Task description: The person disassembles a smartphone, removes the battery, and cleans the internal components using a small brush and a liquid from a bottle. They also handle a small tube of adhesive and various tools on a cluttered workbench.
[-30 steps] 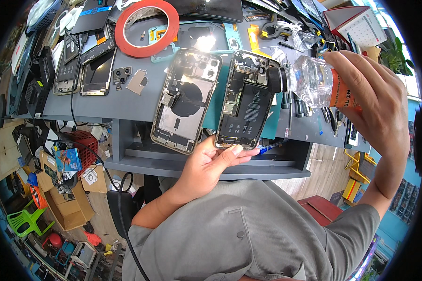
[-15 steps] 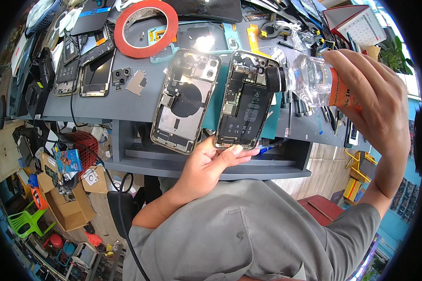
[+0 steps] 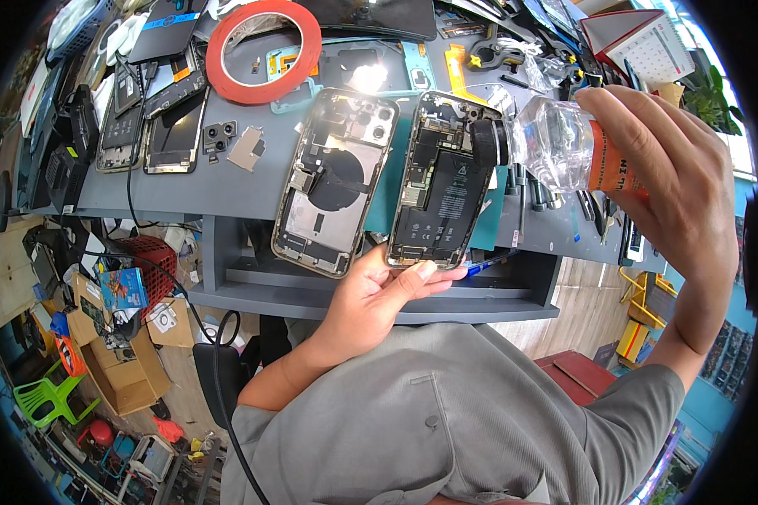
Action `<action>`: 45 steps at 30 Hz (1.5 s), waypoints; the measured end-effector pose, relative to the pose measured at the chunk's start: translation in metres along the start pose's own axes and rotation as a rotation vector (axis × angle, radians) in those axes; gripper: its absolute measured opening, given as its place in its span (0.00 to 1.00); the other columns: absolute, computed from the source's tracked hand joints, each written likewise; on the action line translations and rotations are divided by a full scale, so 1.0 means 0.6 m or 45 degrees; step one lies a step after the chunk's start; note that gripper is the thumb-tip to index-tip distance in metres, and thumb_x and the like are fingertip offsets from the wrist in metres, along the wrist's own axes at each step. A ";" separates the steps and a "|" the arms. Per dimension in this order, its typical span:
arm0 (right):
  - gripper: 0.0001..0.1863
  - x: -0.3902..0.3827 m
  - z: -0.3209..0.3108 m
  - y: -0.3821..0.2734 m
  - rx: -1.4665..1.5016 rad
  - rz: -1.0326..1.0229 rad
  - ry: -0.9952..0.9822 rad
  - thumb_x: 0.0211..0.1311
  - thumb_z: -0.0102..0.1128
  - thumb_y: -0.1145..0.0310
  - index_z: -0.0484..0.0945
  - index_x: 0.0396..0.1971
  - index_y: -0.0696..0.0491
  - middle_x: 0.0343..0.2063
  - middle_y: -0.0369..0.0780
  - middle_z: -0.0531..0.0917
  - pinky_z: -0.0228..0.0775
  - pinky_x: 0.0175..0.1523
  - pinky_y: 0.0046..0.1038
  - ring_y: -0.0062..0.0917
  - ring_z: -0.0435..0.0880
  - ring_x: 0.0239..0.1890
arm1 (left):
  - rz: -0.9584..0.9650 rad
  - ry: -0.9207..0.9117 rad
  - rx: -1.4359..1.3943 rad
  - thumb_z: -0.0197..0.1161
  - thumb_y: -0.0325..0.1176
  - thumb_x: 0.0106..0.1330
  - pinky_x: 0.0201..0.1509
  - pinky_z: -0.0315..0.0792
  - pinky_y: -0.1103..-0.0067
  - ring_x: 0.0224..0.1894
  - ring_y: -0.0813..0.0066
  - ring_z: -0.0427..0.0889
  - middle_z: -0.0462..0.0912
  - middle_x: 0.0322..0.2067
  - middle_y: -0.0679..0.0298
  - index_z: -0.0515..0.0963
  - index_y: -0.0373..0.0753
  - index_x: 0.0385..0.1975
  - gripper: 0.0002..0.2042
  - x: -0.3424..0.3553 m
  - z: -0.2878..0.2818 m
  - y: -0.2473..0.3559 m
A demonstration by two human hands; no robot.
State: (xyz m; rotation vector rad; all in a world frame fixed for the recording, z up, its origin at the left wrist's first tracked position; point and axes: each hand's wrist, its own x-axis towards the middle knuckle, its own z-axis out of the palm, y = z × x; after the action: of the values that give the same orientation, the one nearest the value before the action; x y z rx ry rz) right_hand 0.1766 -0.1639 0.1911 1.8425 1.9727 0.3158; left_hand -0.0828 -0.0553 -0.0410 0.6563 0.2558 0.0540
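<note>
My left hand (image 3: pixel 377 296) grips the lower end of an opened phone (image 3: pixel 434 189), thumb on top and fingers behind. Its dark battery and circuit boards face up. Just left of it is a phone back housing (image 3: pixel 333 181) with a dark round patch; its lower edge meets my left hand, and I cannot tell if the hand supports it. My right hand (image 3: pixel 669 164) is wrapped round a clear bottle (image 3: pixel 556 143) with an orange label. The bottle lies tilted on its side, its black cap (image 3: pixel 488 143) over the phone's upper right edge.
A roll of red tape (image 3: pixel 227 80) lies on the grey desk (image 3: pixel 160 192). Phone parts (image 3: pixel 173 139) crowd the left side; hand tools (image 3: pixel 526 194) lie to the right. Below the desk top is an open shelf (image 3: pixel 303 296). A black cable (image 3: pixel 216 370) hangs at my left.
The bottle and my right hand have shifted slightly left, bringing the black cap further over the phone. My left hand stays where it was.
</note>
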 end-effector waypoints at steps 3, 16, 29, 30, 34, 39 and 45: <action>0.49 0.000 -0.001 0.000 -0.007 -0.006 -0.007 0.36 0.82 0.74 0.80 0.70 0.49 0.56 0.45 0.89 0.88 0.59 0.46 0.42 0.91 0.55 | 0.028 0.022 0.019 0.52 0.28 0.87 0.71 0.81 0.60 0.66 0.49 0.85 0.83 0.63 0.43 0.72 0.27 0.68 0.16 0.000 0.001 -0.004; 0.50 -0.001 0.000 -0.001 -0.017 0.009 -0.014 0.36 0.82 0.73 0.79 0.70 0.48 0.57 0.45 0.89 0.87 0.60 0.46 0.43 0.91 0.56 | 0.027 -0.004 -0.014 0.51 0.27 0.87 0.73 0.80 0.63 0.67 0.54 0.84 0.82 0.64 0.46 0.71 0.27 0.68 0.16 0.001 -0.001 -0.005; 0.47 -0.023 0.011 0.009 0.018 0.033 -0.039 0.39 0.82 0.69 0.79 0.69 0.50 0.57 0.44 0.88 0.86 0.58 0.45 0.43 0.91 0.55 | 0.039 0.060 0.067 0.52 0.28 0.87 0.70 0.82 0.60 0.65 0.48 0.86 0.84 0.61 0.42 0.72 0.27 0.67 0.17 0.001 0.005 -0.004; 0.47 -0.028 0.007 0.006 0.023 0.052 -0.056 0.39 0.82 0.69 0.79 0.69 0.50 0.57 0.44 0.88 0.86 0.58 0.44 0.43 0.91 0.54 | 0.027 0.043 0.070 0.52 0.28 0.87 0.69 0.82 0.61 0.65 0.48 0.86 0.84 0.61 0.42 0.73 0.27 0.67 0.17 0.002 0.003 -0.002; 0.48 -0.025 0.005 0.004 0.011 0.025 -0.044 0.38 0.82 0.70 0.79 0.69 0.50 0.57 0.44 0.88 0.86 0.58 0.44 0.43 0.91 0.55 | 0.035 0.072 0.070 0.52 0.29 0.87 0.69 0.82 0.61 0.64 0.49 0.86 0.85 0.61 0.42 0.73 0.26 0.67 0.17 0.002 0.006 -0.003; 0.50 -0.037 0.007 -0.002 0.004 0.080 -0.055 0.38 0.84 0.70 0.78 0.70 0.48 0.58 0.44 0.88 0.86 0.58 0.44 0.43 0.90 0.55 | 0.028 0.047 0.071 0.52 0.29 0.87 0.69 0.83 0.61 0.64 0.50 0.87 0.85 0.61 0.42 0.74 0.27 0.67 0.17 0.003 0.003 -0.003; 0.51 -0.040 0.025 0.005 0.183 0.147 0.010 0.36 0.86 0.69 0.78 0.70 0.47 0.58 0.45 0.87 0.84 0.57 0.45 0.44 0.90 0.55 | 0.049 0.076 0.070 0.53 0.30 0.87 0.68 0.83 0.62 0.64 0.50 0.87 0.85 0.61 0.43 0.74 0.27 0.67 0.17 0.001 0.006 -0.005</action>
State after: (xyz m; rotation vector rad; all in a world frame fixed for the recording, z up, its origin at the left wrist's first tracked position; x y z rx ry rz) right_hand 0.1868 -0.1893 0.1826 2.0525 1.9434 0.2211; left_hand -0.0815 -0.0595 -0.0401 0.7147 0.3031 0.1036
